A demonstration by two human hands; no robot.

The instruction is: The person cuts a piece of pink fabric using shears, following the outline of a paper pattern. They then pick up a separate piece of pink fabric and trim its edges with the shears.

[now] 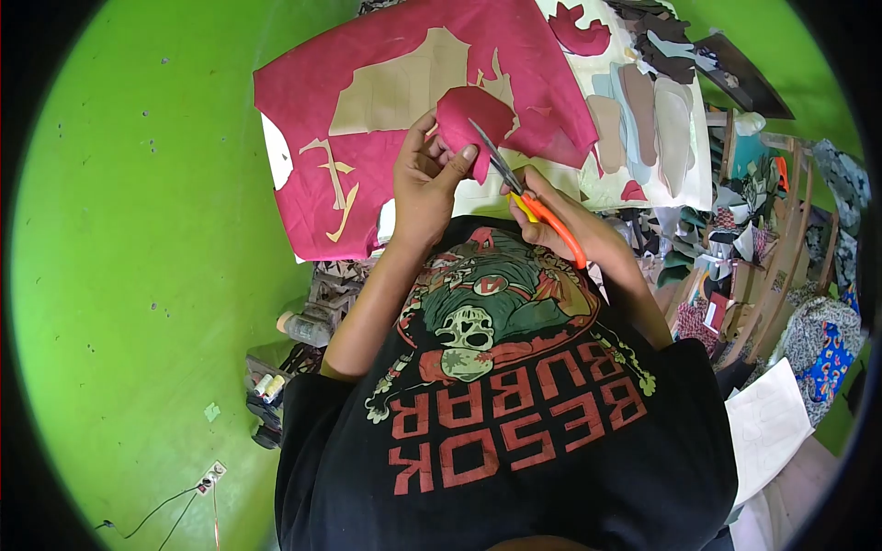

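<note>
My left hand (pixel 425 179) pinches a small piece of crimson leather-like material (pixel 480 112) between thumb and fingers, raised in front of my chest. In my right hand (pixel 574 220) are scissors (pixel 551 225) with orange and yellow handles. Their blades point up and to the left, overlapping the crimson piece close to my left thumb. Behind both hands, a large crimson sheet (pixel 294 87) with ragged cut edges covers much of the table. On it lie a big beige piece (pixel 395 87) and several thin beige offcuts (pixel 342 188).
Sole-shaped pieces (pixel 640 110) lie in a row on the table's right, near a curved crimson offcut (pixel 581 32) and dark scraps (pixel 648 37). Further right, scraps crowd a wooden rack (pixel 767 275). A green wall (pixel 138 275) stands left, with a jar (pixel 303 328) nearby.
</note>
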